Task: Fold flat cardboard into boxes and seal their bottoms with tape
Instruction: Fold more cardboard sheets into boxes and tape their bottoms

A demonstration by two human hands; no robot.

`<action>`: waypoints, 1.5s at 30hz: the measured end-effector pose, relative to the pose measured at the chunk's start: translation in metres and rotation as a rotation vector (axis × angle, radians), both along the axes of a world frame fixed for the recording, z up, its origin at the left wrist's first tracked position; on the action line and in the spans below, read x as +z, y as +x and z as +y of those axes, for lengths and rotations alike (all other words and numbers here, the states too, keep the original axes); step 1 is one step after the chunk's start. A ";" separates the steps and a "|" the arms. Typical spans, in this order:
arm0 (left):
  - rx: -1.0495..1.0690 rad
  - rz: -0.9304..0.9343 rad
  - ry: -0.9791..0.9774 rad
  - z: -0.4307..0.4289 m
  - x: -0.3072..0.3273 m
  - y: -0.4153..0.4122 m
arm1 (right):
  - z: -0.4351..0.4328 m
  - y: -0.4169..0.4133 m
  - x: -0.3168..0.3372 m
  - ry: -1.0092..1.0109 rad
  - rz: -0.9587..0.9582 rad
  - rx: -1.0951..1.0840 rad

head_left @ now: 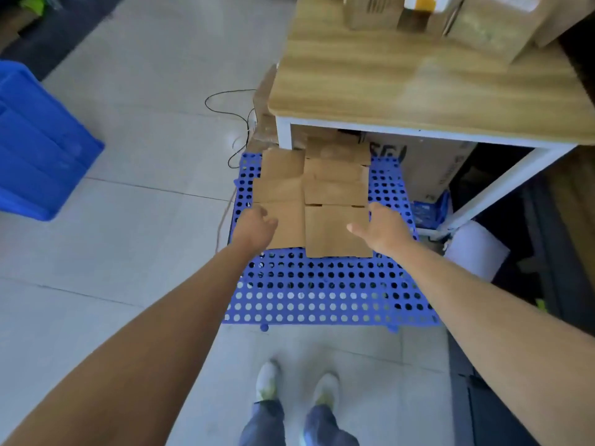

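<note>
A stack of flat brown cardboard blanks lies on a blue perforated plastic pallet on the floor, partly under a table. Both my arms reach down toward it. My left hand is over the stack's near left edge, fingers loosely spread, and I cannot tell whether it touches the cardboard. My right hand hovers at the near right edge of the top blank, thumb stretched out over the cardboard, fingers relaxed. Neither hand holds anything. The frame is motion-blurred.
A wooden-topped table with white legs stands behind the pallet, carrying folded cardboard boxes. A blue plastic crate sits on the floor at left. A black cable trails on the tiles. A printed carton stands under the table. My feet are below.
</note>
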State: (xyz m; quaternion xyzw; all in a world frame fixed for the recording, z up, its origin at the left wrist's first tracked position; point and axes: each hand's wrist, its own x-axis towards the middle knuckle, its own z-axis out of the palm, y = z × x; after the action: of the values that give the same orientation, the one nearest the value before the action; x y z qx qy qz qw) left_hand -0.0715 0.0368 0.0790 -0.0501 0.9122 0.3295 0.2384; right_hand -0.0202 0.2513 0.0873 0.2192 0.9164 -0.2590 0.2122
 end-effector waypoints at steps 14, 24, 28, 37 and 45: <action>0.489 -0.300 0.056 -0.003 -0.151 -0.062 | 0.032 -0.044 -0.180 -0.163 -0.163 -0.463; 0.690 -0.350 0.296 -0.003 -0.165 -0.069 | 0.030 -0.041 -0.191 -0.303 -0.127 -0.632; 0.665 -0.331 0.398 -0.003 -0.150 -0.065 | 0.028 -0.036 -0.179 -0.556 -0.092 -0.815; 0.583 -0.157 0.400 -0.006 -0.051 -0.055 | 0.046 -0.032 -0.062 -0.807 0.072 -0.930; 0.379 -0.031 0.538 0.032 0.078 -0.045 | 0.075 0.010 0.088 -0.699 0.395 -0.892</action>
State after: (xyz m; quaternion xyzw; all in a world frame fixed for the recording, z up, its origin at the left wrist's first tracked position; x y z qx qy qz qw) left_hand -0.1167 0.0688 0.1570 -0.1590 0.7632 0.5963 0.1915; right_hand -0.0105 0.3262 0.1750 0.4474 0.6186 -0.6451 -0.0317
